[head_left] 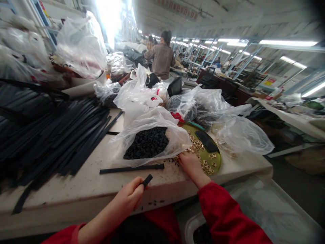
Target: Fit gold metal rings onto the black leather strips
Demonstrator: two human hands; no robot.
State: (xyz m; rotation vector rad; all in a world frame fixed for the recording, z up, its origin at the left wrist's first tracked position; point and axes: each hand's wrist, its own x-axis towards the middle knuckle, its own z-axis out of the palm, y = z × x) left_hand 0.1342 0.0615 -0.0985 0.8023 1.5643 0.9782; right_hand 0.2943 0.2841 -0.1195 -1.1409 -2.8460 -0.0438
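The left hand (134, 192) grips a black strap (147, 181) above the table's front edge (63, 200). Beyond, the right hand (191, 166) reaches to gold buckles (196, 145) at a round tray (218, 158), its grip hard to tell; farther lies a bag (154, 117) of black loops (147, 142).

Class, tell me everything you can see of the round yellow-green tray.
The round, yellow-green tray looks smooth and shiny; metal or plastic, I cannot tell. It lies flat on the pale table, its left part hidden behind a translucent plastic bag. Small, gold-coloured, metal-looking rings lie scattered and heaped across it, and a dark, flat, oblong object rests towards its far right. The person's bare right hand is at its near left edge; whether it touches the tray is unclear.
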